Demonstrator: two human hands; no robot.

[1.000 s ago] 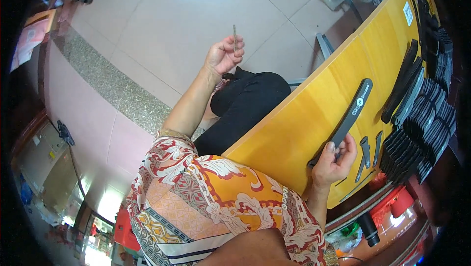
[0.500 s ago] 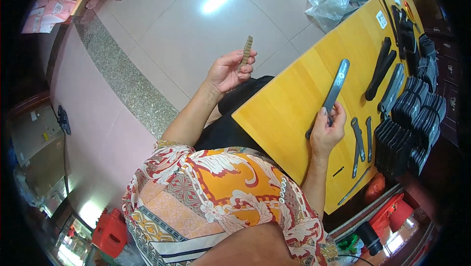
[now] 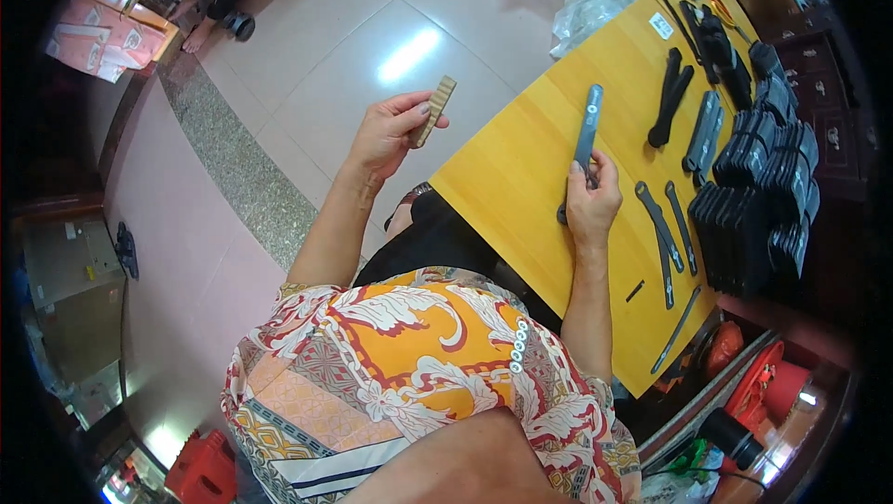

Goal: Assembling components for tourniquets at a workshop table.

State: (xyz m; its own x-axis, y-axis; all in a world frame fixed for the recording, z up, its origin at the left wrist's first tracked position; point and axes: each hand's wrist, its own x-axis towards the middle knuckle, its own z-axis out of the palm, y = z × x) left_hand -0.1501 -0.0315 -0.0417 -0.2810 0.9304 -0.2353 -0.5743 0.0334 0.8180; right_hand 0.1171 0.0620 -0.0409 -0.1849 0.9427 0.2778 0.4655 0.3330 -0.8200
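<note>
Over the floor, beyond the table's left edge, my left hand (image 3: 386, 135) pinches a small tan piece with a ridged surface (image 3: 435, 112); I cannot make out its kind. My right hand (image 3: 593, 205) rests at the yellow wooden table (image 3: 521, 179), fingers closed around a flat dark grey strap (image 3: 589, 125) with a rounded end. The strap's upper part points away from me, and its other end shows below my fingers. Right of that hand lie several loose grey straps (image 3: 654, 216) with slotted ends, and a short dark strip (image 3: 634, 291).
Bundled dark straps (image 3: 730, 239) are stacked along the table's right side. Black straps (image 3: 672, 99) and yellow-handled scissors (image 3: 724, 11) lie farther back. Clear plastic bags (image 3: 595, 11) sit beyond the far edge. At the lower right is an open drawer (image 3: 693, 430). Another person's foot (image 3: 198, 36) shows at upper left.
The view has shifted, so the table appears farther left. My left hand has turned, and the tan piece shows a broader side. My right hand still holds the grey strap.
</note>
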